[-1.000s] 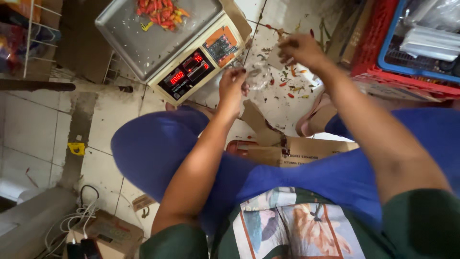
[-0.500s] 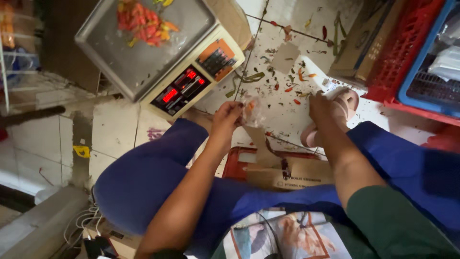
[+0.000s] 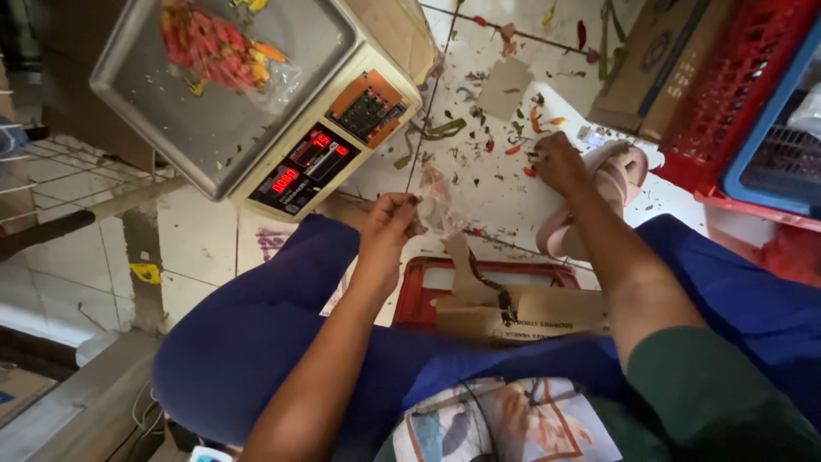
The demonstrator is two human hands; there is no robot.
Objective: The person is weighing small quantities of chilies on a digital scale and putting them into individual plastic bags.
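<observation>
My left hand (image 3: 389, 224) pinches a small clear plastic bag (image 3: 442, 208) just above my knee, in front of the digital scale (image 3: 256, 103). On the scale's steel tray lies a clear bag of red and orange chillies (image 3: 218, 47). My right hand (image 3: 558, 161) reaches down to the white tiled floor (image 3: 487, 184), fingers closed among scattered chilli bits and stems; what it holds is hidden. A pink sandal (image 3: 607, 184) lies right beside that hand.
A red crate (image 3: 718, 111) with a blue crate (image 3: 770, 145) inside stands at right, a cardboard box (image 3: 650, 60) next to them. A red tray with cardboard scraps (image 3: 505, 299) lies between my legs. A wire rack (image 3: 51, 162) is at left.
My right hand has moved from near my foot out to the littered floor by the sandal. My left hand keeps the bag and has shifted little. The view tilted lower.
</observation>
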